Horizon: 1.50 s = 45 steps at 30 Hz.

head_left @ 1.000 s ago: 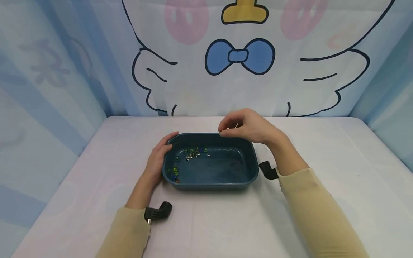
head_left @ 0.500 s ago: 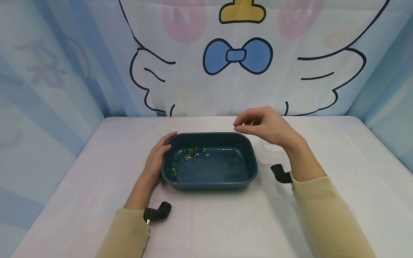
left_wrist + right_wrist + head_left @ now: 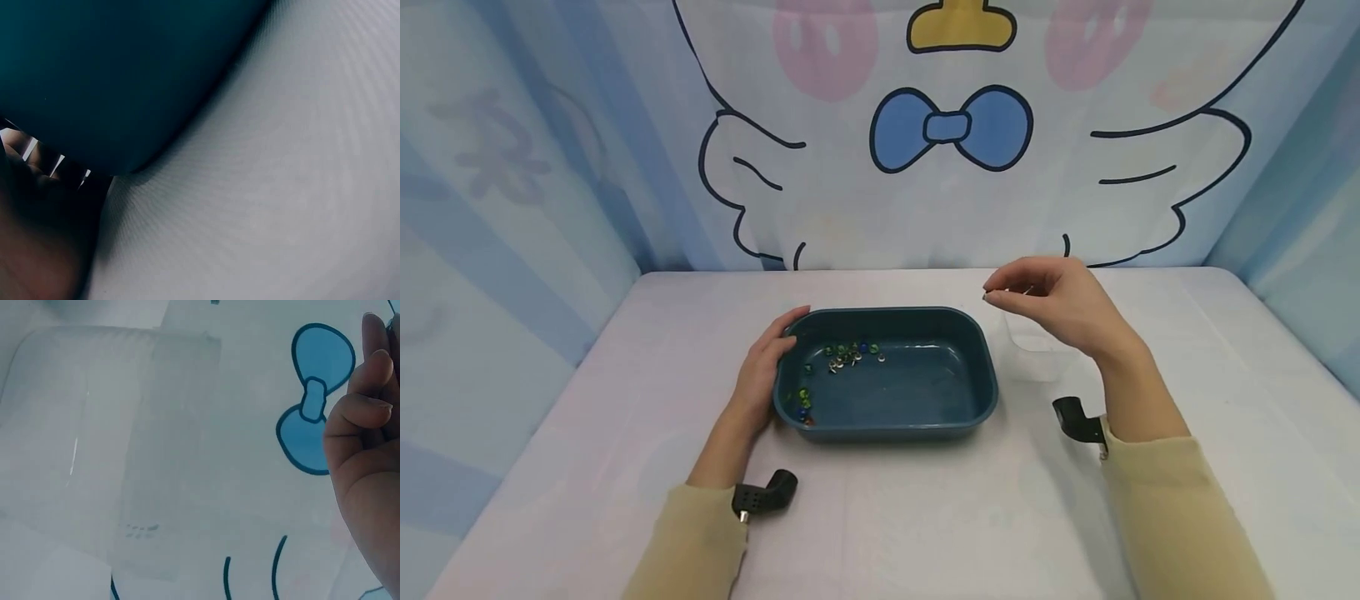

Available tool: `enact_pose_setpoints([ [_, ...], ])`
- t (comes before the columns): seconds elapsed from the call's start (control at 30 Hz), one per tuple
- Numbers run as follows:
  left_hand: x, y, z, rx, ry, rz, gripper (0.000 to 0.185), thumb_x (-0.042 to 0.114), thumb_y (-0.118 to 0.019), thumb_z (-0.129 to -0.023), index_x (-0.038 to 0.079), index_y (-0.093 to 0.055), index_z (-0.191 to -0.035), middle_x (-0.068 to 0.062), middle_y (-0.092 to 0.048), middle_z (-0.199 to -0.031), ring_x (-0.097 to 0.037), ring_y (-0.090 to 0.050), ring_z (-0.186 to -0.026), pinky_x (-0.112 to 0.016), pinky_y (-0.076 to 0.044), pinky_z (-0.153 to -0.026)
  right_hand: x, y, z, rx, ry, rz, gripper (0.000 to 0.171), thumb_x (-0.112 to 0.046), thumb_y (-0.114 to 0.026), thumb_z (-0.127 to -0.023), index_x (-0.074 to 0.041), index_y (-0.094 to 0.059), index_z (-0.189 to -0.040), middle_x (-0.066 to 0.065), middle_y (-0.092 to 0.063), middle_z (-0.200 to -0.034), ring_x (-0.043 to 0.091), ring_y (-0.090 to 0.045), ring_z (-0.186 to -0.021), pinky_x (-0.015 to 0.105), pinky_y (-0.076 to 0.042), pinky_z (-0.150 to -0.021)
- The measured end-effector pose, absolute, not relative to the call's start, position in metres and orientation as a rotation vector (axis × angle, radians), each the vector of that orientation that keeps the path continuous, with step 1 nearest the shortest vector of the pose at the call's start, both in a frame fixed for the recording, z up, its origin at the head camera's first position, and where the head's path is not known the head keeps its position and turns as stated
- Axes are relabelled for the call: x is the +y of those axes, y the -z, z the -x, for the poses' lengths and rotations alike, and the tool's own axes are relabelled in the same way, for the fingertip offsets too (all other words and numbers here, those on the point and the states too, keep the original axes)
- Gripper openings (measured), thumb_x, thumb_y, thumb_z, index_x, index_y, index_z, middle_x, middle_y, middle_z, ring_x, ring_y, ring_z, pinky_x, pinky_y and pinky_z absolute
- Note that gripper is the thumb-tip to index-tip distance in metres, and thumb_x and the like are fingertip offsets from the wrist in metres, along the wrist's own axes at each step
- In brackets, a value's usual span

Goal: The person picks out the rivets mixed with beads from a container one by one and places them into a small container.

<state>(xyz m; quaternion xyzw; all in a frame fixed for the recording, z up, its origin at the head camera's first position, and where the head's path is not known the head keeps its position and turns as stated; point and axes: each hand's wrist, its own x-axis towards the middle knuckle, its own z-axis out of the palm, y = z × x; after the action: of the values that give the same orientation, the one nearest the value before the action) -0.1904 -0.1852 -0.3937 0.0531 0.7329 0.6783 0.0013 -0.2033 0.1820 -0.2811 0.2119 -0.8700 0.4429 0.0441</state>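
Over the bench [image 3: 925, 517], my right grip [image 3: 1063, 302] pinches some tiny item [image 3: 987, 292], left grip [image 3: 762, 367] holds the tray [image 3: 917, 387]; clear box [image 3: 100, 437] has faint marks [image 3: 143, 530], too blurry to read.

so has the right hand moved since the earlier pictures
Yes, the right hand has moved rightward in the head view, judged against the printed blue bow.

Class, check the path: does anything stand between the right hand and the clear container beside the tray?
Nothing visible does. In the right wrist view, only the printed backdrop shows between the right hand and the clear container. The teal tray stands to the container's left, seemingly off the direct path.
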Motion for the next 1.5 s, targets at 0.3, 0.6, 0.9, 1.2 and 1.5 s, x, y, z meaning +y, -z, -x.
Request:
enact_pose_setpoints([
  [0.3, -0.184, 0.395, 0.191, 2.278, -2.158, -0.184, 0.051, 0.010, -0.031, -0.104, 0.011, -0.044, -0.153, -0.006, -0.040, -0.156, -0.019, -0.028, -0.146, -0.041, -0.020, -0.118, 0.195, 0.293, 0.202, -2.648, -1.383, -0.556, 0.021, -0.020, -0.072, -0.095, -0.005, -0.074, -0.110, 0.005, -0.069, -0.103, 0.023, -0.058, -0.084, 0.026, -0.048, -0.070],
  [0.6, -0.185, 0.394, 0.190, 2.315, -2.133, -0.165, 0.050, 0.011, -0.032, -0.104, 0.012, -0.044, -0.153, -0.006, -0.040, -0.156, -0.018, -0.027, -0.146, -0.041, -0.017, -0.119, 0.200, 0.297, 0.202, -2.628, -1.374, -0.431, 0.023, -0.022, -0.073, -0.094, -0.006, -0.074, -0.110, 0.003, -0.069, -0.102, 0.023, -0.057, -0.085, 0.028, -0.047, -0.070],
  [0.9, -0.186, 0.393, 0.190, 2.322, -2.131, -0.171, 0.050, 0.010, -0.032, -0.104, 0.011, -0.045, -0.152, -0.007, -0.041, -0.156, -0.019, -0.029, -0.146, -0.041, -0.018, -0.119, 0.208, 0.302, 0.203, -2.722, -1.223, -0.304, 0.023, -0.025, -0.071, -0.095, -0.007, -0.074, -0.110, 0.008, -0.066, -0.103, 0.023, -0.053, -0.089, 0.033, -0.045, -0.071],
  [1.2, -0.181, 0.393, 0.192, 2.294, -2.128, -0.167, 0.051, 0.010, -0.031, -0.104, 0.012, -0.044, -0.153, -0.005, -0.039, -0.157, -0.019, -0.028, -0.146, -0.040, -0.019, -0.118, 0.219, 0.303, 0.200, -2.794, -1.140, -0.238, 0.026, -0.028, -0.068, -0.097, -0.007, -0.073, -0.112, 0.010, -0.065, -0.101, 0.025, -0.052, -0.091, 0.038, -0.044, -0.072],
  [1.5, -0.183, 0.393, 0.190, 2.316, -2.130, -0.175, 0.051, 0.010, -0.031, -0.104, 0.010, -0.044, -0.153, -0.006, -0.037, -0.158, -0.020, -0.027, -0.147, -0.042, -0.017, -0.119, 0.222, 0.307, 0.204, -2.871, -1.120, -0.223, 0.027, -0.026, -0.064, -0.099, -0.004, -0.070, -0.113, 0.014, -0.067, -0.108, 0.029, -0.057, -0.096, 0.043, -0.046, -0.081],
])
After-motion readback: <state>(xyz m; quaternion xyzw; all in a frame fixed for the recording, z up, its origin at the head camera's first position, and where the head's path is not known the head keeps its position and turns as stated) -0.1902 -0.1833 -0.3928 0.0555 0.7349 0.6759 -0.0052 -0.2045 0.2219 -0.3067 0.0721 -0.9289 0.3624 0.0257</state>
